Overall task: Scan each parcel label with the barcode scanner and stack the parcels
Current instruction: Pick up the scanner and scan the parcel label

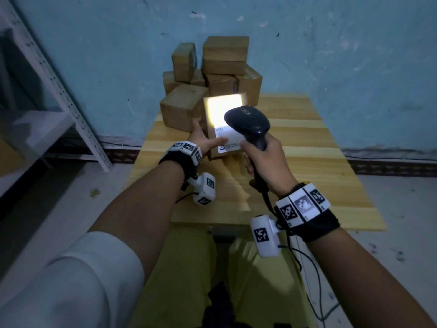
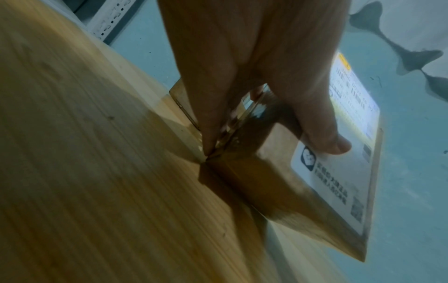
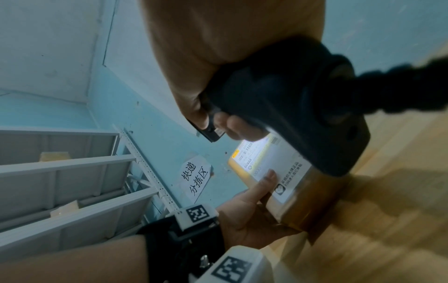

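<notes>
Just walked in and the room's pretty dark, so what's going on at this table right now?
A person is scanning a parcel. The left hand holds a cardboard parcel tilted up on the wooden table, thumb on its white label. The right hand grips a black barcode scanner aimed at that label, whose upper part glows in the scanner's light. More cardboard parcels are piled at the table's far end against the blue wall.

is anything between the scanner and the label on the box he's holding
Nothing blocks the lit upper part of the label. The scanner points at it across open air; only the left hand's thumb lies across the label's lower part.
</notes>
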The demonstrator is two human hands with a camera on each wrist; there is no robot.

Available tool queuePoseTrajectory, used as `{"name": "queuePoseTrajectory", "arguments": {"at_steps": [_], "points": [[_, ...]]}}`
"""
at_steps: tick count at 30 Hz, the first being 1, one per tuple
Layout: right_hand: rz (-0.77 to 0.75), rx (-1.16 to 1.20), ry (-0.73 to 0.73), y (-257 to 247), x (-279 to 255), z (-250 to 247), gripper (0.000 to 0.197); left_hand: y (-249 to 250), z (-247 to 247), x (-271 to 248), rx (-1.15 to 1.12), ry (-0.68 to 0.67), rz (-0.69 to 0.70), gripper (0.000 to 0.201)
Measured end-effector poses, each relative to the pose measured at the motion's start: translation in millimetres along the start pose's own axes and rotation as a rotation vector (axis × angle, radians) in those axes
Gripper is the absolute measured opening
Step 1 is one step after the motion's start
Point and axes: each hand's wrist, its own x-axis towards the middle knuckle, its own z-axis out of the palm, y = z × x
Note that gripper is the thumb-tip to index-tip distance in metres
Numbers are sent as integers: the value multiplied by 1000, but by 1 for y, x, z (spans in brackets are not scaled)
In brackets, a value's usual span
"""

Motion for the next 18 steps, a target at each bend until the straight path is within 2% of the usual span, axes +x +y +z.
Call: {"name": "queuePoseTrajectory", "arguments": {"at_steps": [12,18], "points": [[34,-2,-3,1,0,1,6,1,-1,2,18,-15,-35,100],[46,39,22,1,0,2,9,0,3,2,-28,5,-14,103]]}}
